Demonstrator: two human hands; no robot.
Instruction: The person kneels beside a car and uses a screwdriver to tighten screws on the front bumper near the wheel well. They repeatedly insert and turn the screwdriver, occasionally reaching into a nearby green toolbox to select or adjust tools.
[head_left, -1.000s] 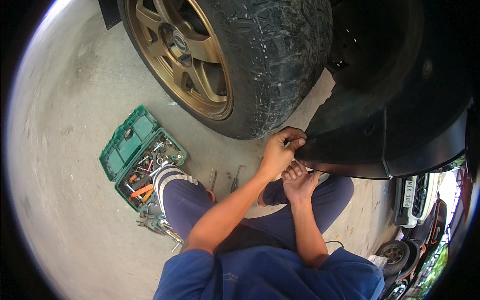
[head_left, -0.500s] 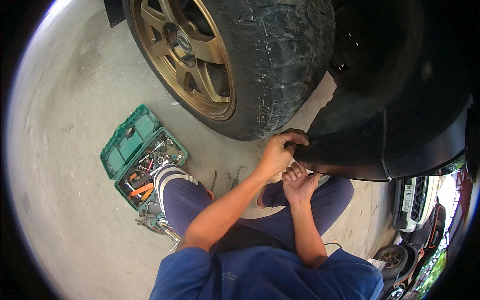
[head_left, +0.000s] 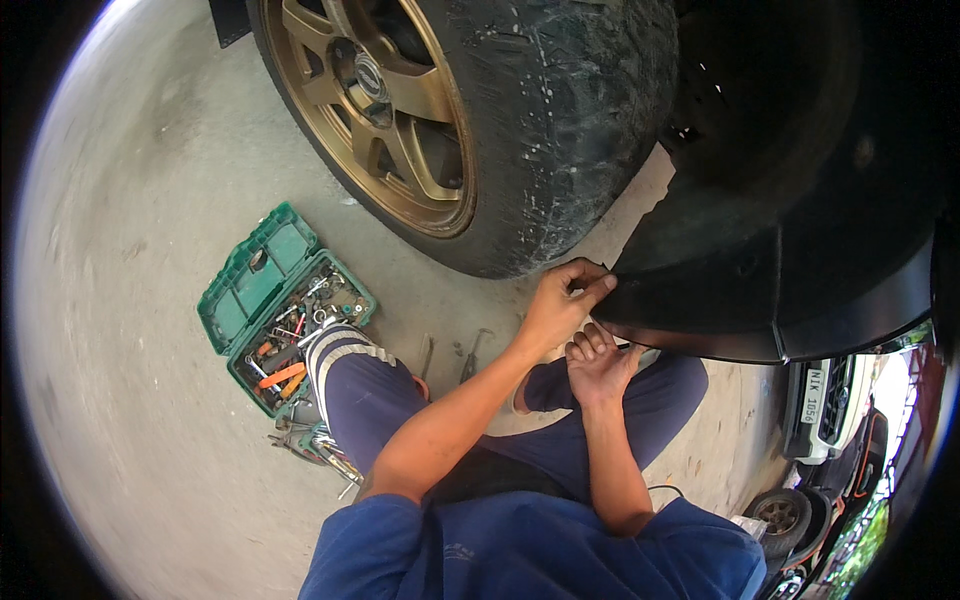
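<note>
A black wheel-arch liner (head_left: 700, 270) curves down beside a large tyre (head_left: 560, 130) on a bronze wheel rim (head_left: 420, 100). At the liner's near left corner, my left hand (head_left: 566, 300) pinches the edge between thumb and fingers. Just below it, my right hand (head_left: 600, 374) is turned palm up under the lower edge, its fingers curled and its thumb near that edge. A small dark bit shows by the right thumb, too little to name. Behind the liner, the fingertips are partly hidden.
An open green toolbox (head_left: 262, 270) full of hand tools and small hardware lies left of my knee. A few loose tools (head_left: 476, 355) rest on the concrete floor (head_left: 150, 330) between my legs. At the right stand a white vehicle (head_left: 828, 400) and another wheel (head_left: 780, 515).
My left fingers have drawn together at the liner's corner, the thumb now further forward against it. My right hand stays nearly in place. The view has shifted slightly.
</note>
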